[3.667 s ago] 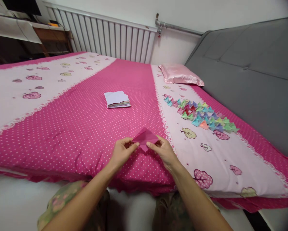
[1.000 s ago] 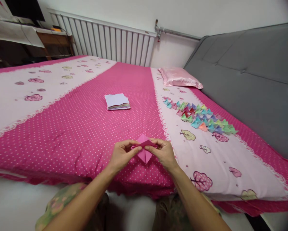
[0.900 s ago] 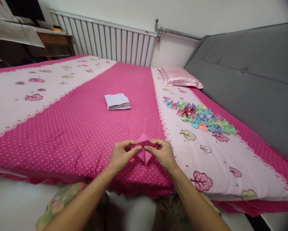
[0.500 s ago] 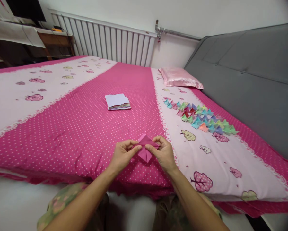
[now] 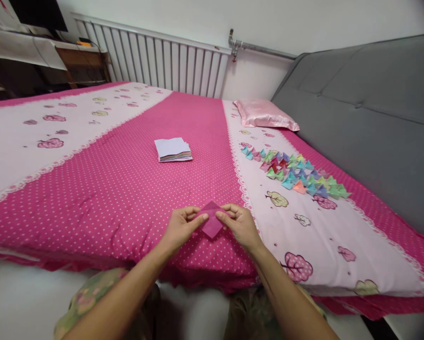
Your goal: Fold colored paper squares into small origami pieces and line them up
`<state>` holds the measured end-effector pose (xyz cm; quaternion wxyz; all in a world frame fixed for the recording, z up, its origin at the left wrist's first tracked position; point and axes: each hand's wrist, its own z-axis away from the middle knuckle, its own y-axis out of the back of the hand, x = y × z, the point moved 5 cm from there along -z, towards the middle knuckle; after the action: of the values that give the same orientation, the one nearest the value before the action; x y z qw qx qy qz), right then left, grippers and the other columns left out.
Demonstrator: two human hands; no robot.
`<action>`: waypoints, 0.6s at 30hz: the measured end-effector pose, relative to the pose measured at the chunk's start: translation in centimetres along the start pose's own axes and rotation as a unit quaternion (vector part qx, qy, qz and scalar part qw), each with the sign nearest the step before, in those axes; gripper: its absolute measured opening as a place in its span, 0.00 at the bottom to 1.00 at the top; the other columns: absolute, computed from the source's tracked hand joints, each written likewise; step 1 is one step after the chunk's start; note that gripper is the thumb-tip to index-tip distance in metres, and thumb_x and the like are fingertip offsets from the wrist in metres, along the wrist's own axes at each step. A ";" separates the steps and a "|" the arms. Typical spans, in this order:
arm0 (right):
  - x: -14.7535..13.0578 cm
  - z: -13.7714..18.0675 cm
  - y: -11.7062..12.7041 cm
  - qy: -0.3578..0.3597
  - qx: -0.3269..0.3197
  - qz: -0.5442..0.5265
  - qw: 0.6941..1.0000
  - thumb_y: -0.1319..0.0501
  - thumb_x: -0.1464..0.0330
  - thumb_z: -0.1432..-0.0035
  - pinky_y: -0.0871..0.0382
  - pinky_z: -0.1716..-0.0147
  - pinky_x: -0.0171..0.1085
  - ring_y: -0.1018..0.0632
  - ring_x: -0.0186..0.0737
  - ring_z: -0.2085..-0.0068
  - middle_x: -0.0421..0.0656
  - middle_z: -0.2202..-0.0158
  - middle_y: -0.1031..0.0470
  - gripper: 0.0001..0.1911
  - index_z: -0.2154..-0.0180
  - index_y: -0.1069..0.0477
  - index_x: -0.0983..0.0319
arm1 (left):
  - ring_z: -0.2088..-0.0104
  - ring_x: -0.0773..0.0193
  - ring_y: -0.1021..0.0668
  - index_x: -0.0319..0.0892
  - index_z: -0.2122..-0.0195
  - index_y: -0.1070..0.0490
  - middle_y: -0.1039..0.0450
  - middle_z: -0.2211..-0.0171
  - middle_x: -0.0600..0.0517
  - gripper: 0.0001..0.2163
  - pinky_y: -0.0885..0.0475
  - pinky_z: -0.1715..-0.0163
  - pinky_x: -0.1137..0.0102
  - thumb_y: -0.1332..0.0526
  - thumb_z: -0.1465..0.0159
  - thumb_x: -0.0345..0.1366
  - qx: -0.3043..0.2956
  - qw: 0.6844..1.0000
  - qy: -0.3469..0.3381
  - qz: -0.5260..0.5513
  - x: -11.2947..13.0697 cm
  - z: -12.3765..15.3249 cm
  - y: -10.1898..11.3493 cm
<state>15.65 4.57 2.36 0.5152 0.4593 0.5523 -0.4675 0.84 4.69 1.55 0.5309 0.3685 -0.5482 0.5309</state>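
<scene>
A folded magenta sheet of origami paper point(image 5: 212, 225) is held between my two hands just over the near part of the bed. It shows as a flat diamond with one corner toward me. My left hand point(image 5: 184, 225) pinches its left corner, thumb on top. At the right corner, my right hand point(image 5: 240, 225) grips it the same way. The fingers under the paper are partly hidden. Farther off on the bedspread lies a stack of square paper point(image 5: 174, 148), white on top with coloured edges below.
Several small folded paper pieces point(image 5: 298, 174) in many colours stand in rows on the bed's right side. Behind them lies a pink pillow point(image 5: 264, 114) by the grey headboard point(image 5: 360, 94). A white radiator point(image 5: 155, 59) lines the wall; a desk point(image 5: 80, 59) stands far left.
The creased face with open flaps and a centre slit no longer shows; a smoother diamond face is up. My hands have barely shifted and still hold the paper.
</scene>
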 end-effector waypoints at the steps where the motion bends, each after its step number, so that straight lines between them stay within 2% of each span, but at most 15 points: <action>1: 0.0 0.0 -0.1 0.001 -0.007 0.012 1.000 0.37 0.61 0.51 0.38 0.80 0.29 0.31 0.30 0.80 0.38 0.79 0.28 0.12 0.70 0.29 0.64 | 0.79 0.70 0.28 0.37 0.74 0.27 0.26 0.77 0.50 0.12 0.36 0.79 0.76 0.33 0.54 0.41 0.008 1.000 -0.003 -0.007 0.0 0.0 0.0; 4: -0.1 0.1 -0.4 0.001 -0.026 0.035 0.999 0.39 0.60 0.50 0.42 0.81 0.28 0.34 0.28 0.81 0.37 0.81 0.32 0.12 0.72 0.30 0.65 | 0.81 0.73 0.32 0.36 0.78 0.29 0.30 0.82 0.53 0.12 0.39 0.81 0.77 0.33 0.54 0.41 0.036 0.999 -0.016 -0.037 0.3 0.1 0.2; 7: -0.2 0.2 -0.6 0.006 -0.036 0.054 0.998 0.40 0.60 0.49 0.45 0.81 0.28 0.36 0.28 0.81 0.36 0.82 0.35 0.13 0.74 0.31 0.64 | 0.83 0.74 0.35 0.36 0.82 0.30 0.35 0.85 0.56 0.13 0.43 0.82 0.77 0.34 0.53 0.42 0.037 0.997 -0.025 -0.066 0.5 0.1 0.2; 13: 0.1 0.3 -1.1 0.021 -0.042 0.070 0.996 0.40 0.59 0.49 0.46 0.81 0.29 0.37 0.28 0.80 0.35 0.82 0.37 0.14 0.76 0.33 0.64 | 0.81 0.72 0.35 0.37 0.79 0.28 0.33 0.83 0.54 0.13 0.42 0.82 0.76 0.37 0.50 0.44 0.017 0.995 -0.036 -0.096 0.4 0.2 0.2; 18: 0.1 0.4 -1.3 0.017 -0.042 0.049 0.998 0.35 0.63 0.53 0.45 0.80 0.28 0.36 0.28 0.80 0.34 0.82 0.36 0.11 0.76 0.34 0.63 | 0.82 0.72 0.37 0.37 0.78 0.29 0.37 0.83 0.55 0.14 0.43 0.81 0.76 0.40 0.46 0.45 -0.002 0.992 -0.044 -0.114 0.4 0.2 0.2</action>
<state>14.37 3.99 2.33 0.5466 0.4714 0.5572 -0.4105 0.58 4.55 1.92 0.5641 0.4507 -0.5262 0.4492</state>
